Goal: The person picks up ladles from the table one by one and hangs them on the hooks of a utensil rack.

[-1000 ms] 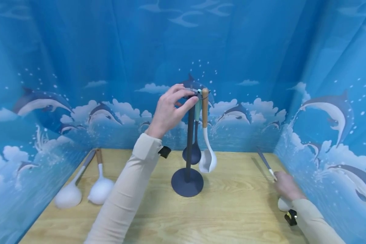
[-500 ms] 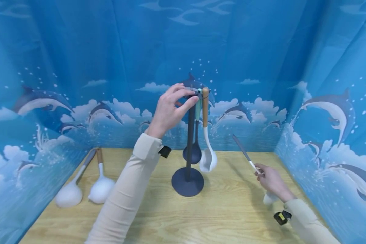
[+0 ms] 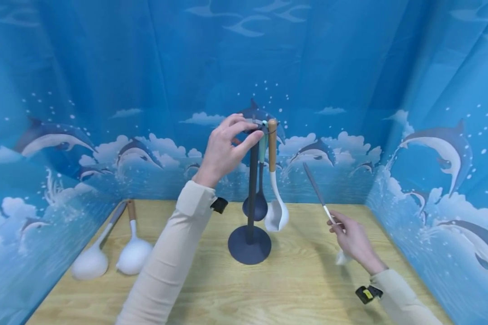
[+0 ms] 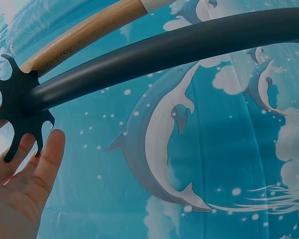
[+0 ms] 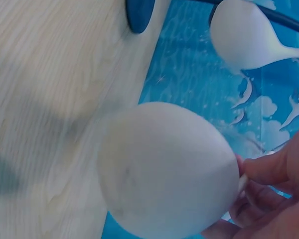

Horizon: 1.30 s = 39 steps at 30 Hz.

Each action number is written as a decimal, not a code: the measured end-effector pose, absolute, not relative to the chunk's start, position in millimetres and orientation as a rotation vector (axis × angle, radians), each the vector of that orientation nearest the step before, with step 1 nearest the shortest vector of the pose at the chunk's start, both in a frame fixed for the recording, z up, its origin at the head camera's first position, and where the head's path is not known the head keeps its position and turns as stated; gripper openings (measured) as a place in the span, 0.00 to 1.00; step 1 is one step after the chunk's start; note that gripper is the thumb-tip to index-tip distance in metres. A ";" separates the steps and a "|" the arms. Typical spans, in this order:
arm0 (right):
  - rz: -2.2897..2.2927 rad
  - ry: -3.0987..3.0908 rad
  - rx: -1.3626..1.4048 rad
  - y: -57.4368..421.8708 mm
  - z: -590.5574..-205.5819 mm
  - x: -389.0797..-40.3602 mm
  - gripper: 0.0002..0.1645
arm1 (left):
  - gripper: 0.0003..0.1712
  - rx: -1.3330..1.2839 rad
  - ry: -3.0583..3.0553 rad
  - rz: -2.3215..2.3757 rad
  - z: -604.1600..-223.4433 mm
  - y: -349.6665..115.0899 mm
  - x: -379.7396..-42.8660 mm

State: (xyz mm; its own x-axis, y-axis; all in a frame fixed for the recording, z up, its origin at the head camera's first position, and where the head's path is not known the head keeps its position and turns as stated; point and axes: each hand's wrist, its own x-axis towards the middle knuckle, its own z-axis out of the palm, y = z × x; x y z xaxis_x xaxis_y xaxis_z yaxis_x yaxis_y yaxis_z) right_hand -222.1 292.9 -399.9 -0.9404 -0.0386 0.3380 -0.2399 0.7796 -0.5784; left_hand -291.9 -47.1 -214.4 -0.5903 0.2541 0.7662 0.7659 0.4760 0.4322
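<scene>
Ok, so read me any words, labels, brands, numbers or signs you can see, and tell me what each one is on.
"Ray…", perhaps: dark lettering along the wooden handle hanging at the black stand; the rest is too small and blurred to read, and even those letters are uncertain.
No other text is readable, including on the white ladle in the right hand.

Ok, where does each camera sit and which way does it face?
Head: worn on the head, facing forward and down at the stand; left hand, right hand and sleeves show.
Left wrist: worn there, facing the stand's hooked top and dolphin backdrop; left hand partly shows.
Right wrist: worn there, facing the held ladle's bowl; right hand partly shows.
Shared: head and left wrist show the hanging ladle's wooden handle.
</scene>
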 end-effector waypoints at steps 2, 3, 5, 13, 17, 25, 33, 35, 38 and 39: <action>0.938 -2.629 0.232 287.0 -398.2 -221.9 0.24 | 0.20 -0.839 -2.095 -1.053 -215.2 -47.4 -291.8; 0.935 -2.612 0.239 284.0 -397.3 -222.0 0.24 | 0.20 -0.839 -2.092 -1.053 -215.4 -47.4 -292.0; 0.930 -2.576 0.252 278.2 -395.8 -222.3 0.24 | 0.20 -0.837 -2.087 -1.049 -215.8 -47.5 -292.1; 1.025 -2.475 0.300 257.1 -390.6 -222.0 0.26 | 0.20 -0.827 -2.061 -1.026 -216.9 -46.8 -291.2; 1.098 -2.426 0.300 248.0 -386.3 -220.6 0.27 | 0.19 -0.829 -2.041 -1.022 -217.0 -46.5 -291.4; 1.115 -2.331 0.366 232.0 -376.1 -216.2 0.28 | 0.19 -0.820 -2.039 -1.008 -217.4 -46.2 -291.2; 1.120 -2.297 0.425 220.8 -369.2 -211.9 0.28 | 0.20 -0.805 -2.060 -0.997 -218.2 -46.7 -289.0; 1.123 -2.280 0.445 219.4 -365.5 -212.1 0.27 | 0.20 -0.808 -2.055 -0.990 -216.4 -46.0 -289.8; 1.135 -2.267 0.458 217.1 -361.0 -211.2 0.27 | 0.20 -0.807 -2.056 -0.981 -214.9 -45.3 -290.5; 1.141 -2.264 0.461 216.4 -360.1 -210.5 0.27 | 0.20 -0.806 -2.059 -0.980 -215.0 -45.2 -290.6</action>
State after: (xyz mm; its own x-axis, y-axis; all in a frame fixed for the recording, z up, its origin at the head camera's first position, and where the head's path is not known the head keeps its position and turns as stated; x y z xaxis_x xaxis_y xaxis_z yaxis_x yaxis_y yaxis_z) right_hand -210.5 216.4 -360.1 -0.7855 -0.0532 0.6165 -0.5273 0.5790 -0.6219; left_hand -290.6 -45.2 -215.0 -0.5553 0.2280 0.7997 0.7644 0.5187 0.3829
